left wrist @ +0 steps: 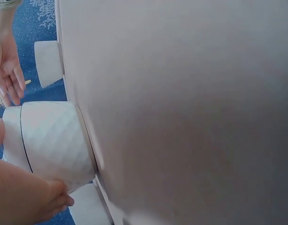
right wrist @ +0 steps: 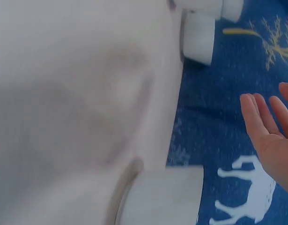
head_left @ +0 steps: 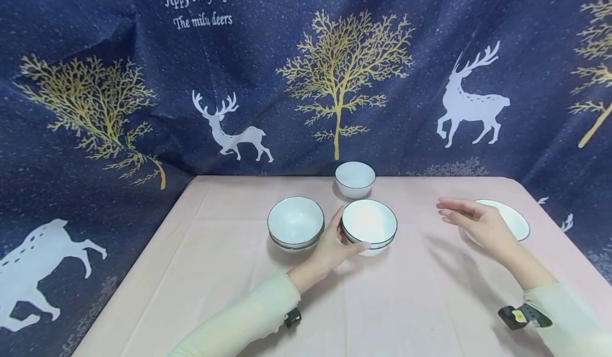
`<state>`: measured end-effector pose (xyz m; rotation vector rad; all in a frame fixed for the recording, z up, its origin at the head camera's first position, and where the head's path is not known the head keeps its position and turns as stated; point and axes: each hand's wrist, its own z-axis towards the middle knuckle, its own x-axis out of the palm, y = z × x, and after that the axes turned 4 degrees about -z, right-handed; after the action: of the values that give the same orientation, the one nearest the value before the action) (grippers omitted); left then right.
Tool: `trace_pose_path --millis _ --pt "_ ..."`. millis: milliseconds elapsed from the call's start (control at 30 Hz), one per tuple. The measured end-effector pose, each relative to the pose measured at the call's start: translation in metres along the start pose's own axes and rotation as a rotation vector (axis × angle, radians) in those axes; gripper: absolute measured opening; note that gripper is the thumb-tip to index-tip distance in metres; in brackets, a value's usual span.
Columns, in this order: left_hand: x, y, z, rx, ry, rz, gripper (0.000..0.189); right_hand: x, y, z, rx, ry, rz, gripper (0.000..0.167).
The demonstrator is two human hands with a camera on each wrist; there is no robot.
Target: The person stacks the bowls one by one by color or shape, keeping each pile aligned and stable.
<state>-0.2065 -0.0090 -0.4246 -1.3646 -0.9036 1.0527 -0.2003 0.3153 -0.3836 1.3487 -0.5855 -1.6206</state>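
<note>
Left bowl stack (head_left: 295, 221) sits on the pale pink cloth (head_left: 401, 304), white, dark-rimmed, nested; just right of it, left hand (head_left: 329, 249), forearm slanting in from lower left, thumb across the near side of the right bowl stack (head_left: 369, 223), fingers along its left side, clamped on it; behind that stack, a single bowl (head_left: 355, 180) near the cloth's back edge; farther right, right hand (head_left: 483, 227) raised above the cloth, fingers pointing left, slightly bent, a little apart; wide bowl (head_left: 516, 222) partly hidden behind it.
</note>
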Motion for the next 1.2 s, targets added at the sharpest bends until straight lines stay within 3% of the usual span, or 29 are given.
trace_pose_path --millis 267,467,733,933,1200 --pt "-0.001 0.0 -0.001 0.0 0.001 -0.001 0.106 -0.029 -0.011 -0.015 0.067 -0.182 -0.063 0.036" --pt "-0.001 0.002 -0.001 -0.008 -0.003 0.005 0.107 -0.048 -0.025 -0.025 0.108 -0.274 -0.073 0.038" --pt "-0.002 0.002 0.0 -0.013 0.003 -0.01 0.108 -0.064 -0.041 -0.035 0.164 -0.359 -0.123 0.043" --pt "-0.002 0.003 0.0 -0.013 0.005 -0.012 0.107 -0.067 -0.053 -0.041 0.289 -0.385 -0.221 0.051" --pt "-0.002 0.002 -0.001 -0.001 0.002 -0.02 0.106 -0.071 -0.067 -0.045 0.357 -0.396 -0.068 0.053"
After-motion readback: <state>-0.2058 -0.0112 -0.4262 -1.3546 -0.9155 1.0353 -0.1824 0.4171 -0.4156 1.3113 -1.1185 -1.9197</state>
